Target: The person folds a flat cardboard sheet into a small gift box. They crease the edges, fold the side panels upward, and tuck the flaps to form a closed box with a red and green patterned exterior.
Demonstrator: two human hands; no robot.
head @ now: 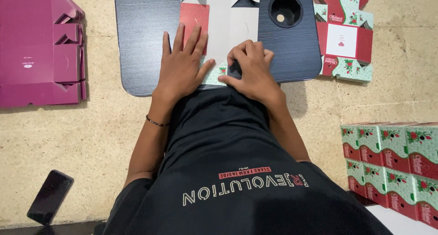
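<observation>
A flat cardboard box blank [228, 20], grey inside with red and green printed flaps, lies on a dark board [146, 43]. My left hand [182, 64] lies flat on its left part, fingers spread, pressing it down. My right hand [251, 66] has its fingers curled onto the blank's near edge, pinching a green flap with the thumb.
A stack of flat magenta box blanks [39, 48] lies at the left. More printed flat blanks [344, 34] lie at the right of the board. Several folded green and red boxes [397, 162] stand at the lower right. A black phone [50, 196] lies on the floor at the lower left. The board has a round hole [285, 9].
</observation>
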